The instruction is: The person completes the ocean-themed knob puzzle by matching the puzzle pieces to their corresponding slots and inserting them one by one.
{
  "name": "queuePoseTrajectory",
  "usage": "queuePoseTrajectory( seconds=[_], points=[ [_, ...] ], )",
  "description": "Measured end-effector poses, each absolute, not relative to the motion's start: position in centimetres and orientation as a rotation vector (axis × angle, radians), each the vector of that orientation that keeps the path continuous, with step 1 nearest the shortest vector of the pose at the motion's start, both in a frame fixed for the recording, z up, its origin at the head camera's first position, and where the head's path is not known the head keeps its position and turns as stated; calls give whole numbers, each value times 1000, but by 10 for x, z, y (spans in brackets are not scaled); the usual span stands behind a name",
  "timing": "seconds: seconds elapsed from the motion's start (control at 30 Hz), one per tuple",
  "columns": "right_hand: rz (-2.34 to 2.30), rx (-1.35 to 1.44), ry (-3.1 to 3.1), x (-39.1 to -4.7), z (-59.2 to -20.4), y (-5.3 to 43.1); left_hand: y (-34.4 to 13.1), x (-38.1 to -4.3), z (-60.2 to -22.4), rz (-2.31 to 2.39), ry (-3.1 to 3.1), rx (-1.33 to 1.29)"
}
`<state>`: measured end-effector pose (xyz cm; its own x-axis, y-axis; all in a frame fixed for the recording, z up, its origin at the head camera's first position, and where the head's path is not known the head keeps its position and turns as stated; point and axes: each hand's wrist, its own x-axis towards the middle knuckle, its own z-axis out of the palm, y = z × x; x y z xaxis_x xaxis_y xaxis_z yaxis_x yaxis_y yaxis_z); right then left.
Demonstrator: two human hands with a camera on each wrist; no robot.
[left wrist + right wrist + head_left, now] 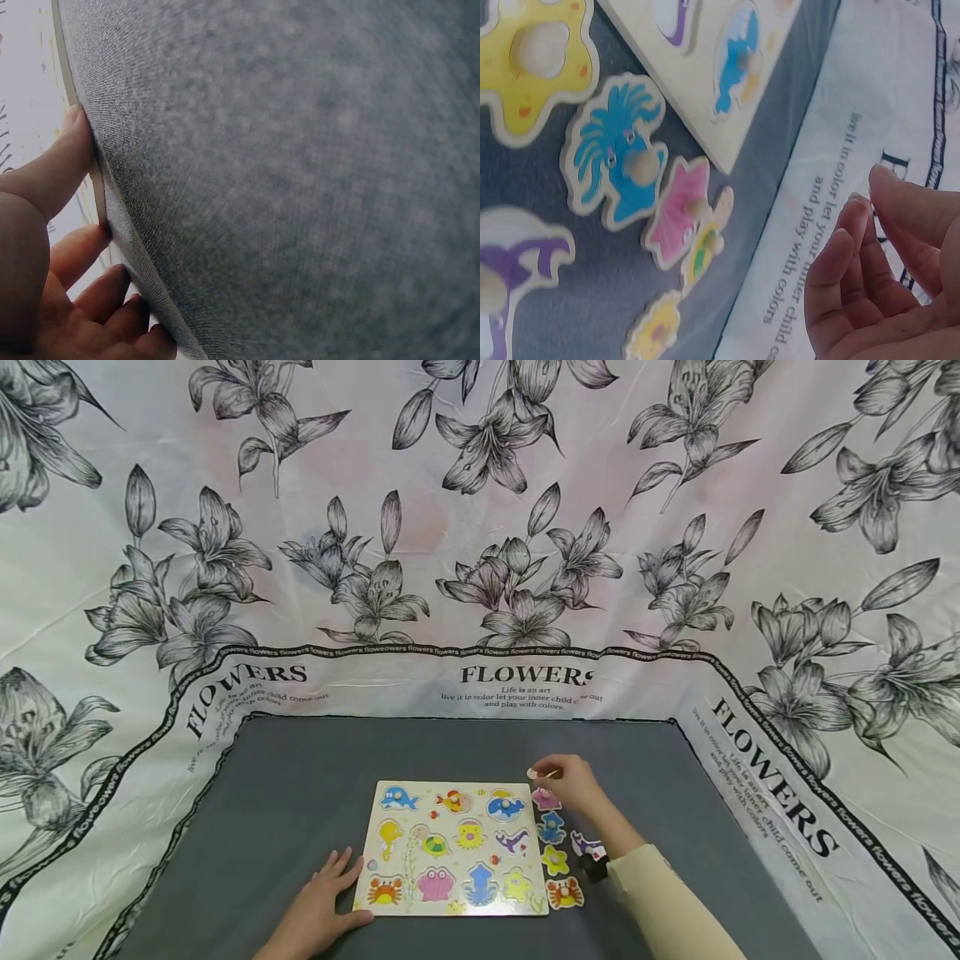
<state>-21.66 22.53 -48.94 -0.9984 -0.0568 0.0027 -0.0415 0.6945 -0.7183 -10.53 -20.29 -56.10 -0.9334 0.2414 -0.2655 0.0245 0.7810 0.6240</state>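
A wooden peg puzzle board (427, 910) with sea-animal pictures lies on the grey table. My left hand (324, 893) rests at its front left corner, thumb along the front edge and fingers spread by the left edge. In the left wrist view, the thumb and index finger of this hand (67, 225) touch the board's rim. My right hand (573, 783) hovers beyond the board's far right corner, fingers loosely bent. Its fingertips (855, 214) hold nothing in the right wrist view. Near it lie a turtle piece (705, 244), a pink shell piece (679, 210) and a yellow octopus piece (656, 330).
Along the board's right side lie a blue squid piece (551, 828), a yellow starfish piece (555, 861), a crab piece (565, 893) and a purple whale piece (585, 845). A white flower-printed cloth (390, 685) stands around the table (300, 760).
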Motion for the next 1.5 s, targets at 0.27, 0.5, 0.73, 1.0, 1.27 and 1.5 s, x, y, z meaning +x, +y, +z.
queuePoseTrajectory(
  seconds=[0.27, 0.5, 0.73, 1.0, 1.27, 1.5],
  points=[
    [-1200, -44, 2922, -208, -478, 245, -202, -105, -560, 910, 2630, 202],
    [-1196, 32, 2919, -199, -466, 253, -201, -106, -559, 895, 2620, 191],
    [-1204, -5, 2946, -188, -463, 262, -202, -106, -559, 883, 2643, 212],
    [-1246, 53, 2936, -174, -460, 272, -201, -107, -560, 857, 2635, 219],
    [-1254, 73, 2961, -174, -458, 276, -201, -108, -561, 857, 2633, 217],
    [-1284, 48, 2968, -176, -459, 279, -201, -109, -561, 856, 2621, 208]
  ],
)
